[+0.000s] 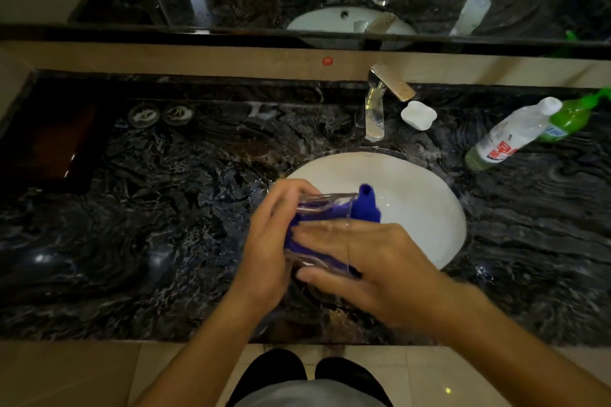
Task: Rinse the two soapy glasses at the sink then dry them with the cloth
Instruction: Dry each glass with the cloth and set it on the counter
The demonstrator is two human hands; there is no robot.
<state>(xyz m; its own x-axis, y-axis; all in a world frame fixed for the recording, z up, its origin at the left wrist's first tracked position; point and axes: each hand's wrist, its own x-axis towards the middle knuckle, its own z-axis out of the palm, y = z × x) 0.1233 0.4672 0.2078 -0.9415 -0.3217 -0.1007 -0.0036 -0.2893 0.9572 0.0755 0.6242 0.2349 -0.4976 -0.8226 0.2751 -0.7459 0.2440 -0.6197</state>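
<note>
A clear glass (325,200) lies on its side above the left rim of the white sink (416,195), its mouth pointing right. A blue cloth (367,206) is stuffed inside it, and one end pokes out of the mouth. My left hand (269,241) is wrapped around the base end of the glass. My right hand (373,261) comes in from the right; its fingers reach into the mouth and press the cloth, with the thumb beneath the glass. No second glass is clearly visible.
A chrome faucet (375,116) stands behind the sink, with no water running, and a white soap dish (418,114) beside it. A clear bottle (510,135) and a green bottle (568,120) stand right. Two round glassy objects (143,114) sit far left on the dark marble counter (132,225).
</note>
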